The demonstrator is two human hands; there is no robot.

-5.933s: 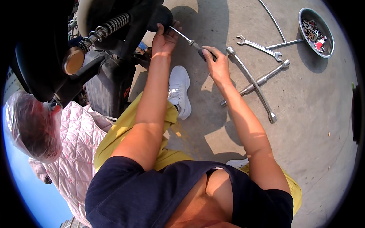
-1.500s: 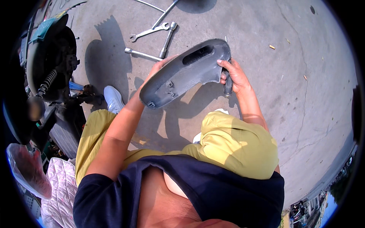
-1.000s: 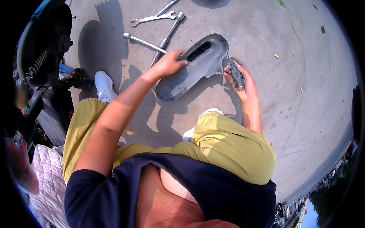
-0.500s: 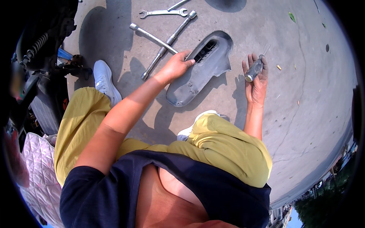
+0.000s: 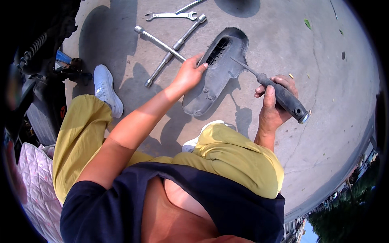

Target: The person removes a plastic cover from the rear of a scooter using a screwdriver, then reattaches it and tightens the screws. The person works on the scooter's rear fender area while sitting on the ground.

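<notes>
My left hand point(image 5: 189, 75) grips the edge of a long dark grey plastic cover point(image 5: 210, 85), which lies on the concrete with its hollow side up and a ribbed slot at the upper end. My right hand point(image 5: 272, 107) is closed on a screwdriver point(image 5: 285, 99) with a thick black handle, held above the ground to the right. Its long shaft points up-left over the cover; whether the tip touches it I cannot tell. Just beyond my left hand lies a steel cross-shaped socket wrench point(image 5: 162, 45), and above that a double open-ended wrench point(image 5: 169, 15).
A black scooter point(image 5: 36, 93) with a coil spring stands along the left side, with a pink quilted cloth point(image 5: 34, 174) below it. My white shoes point(image 5: 106, 89) rest on the concrete point(image 5: 324, 101). A steel bar point(image 5: 186, 7) lies at the top; leaves and small debris lie at right.
The cover, earlier held up in both hands, came down onto the ground under my left hand. My right hand let go of it and turned the screwdriver from upright to pointing left across it.
</notes>
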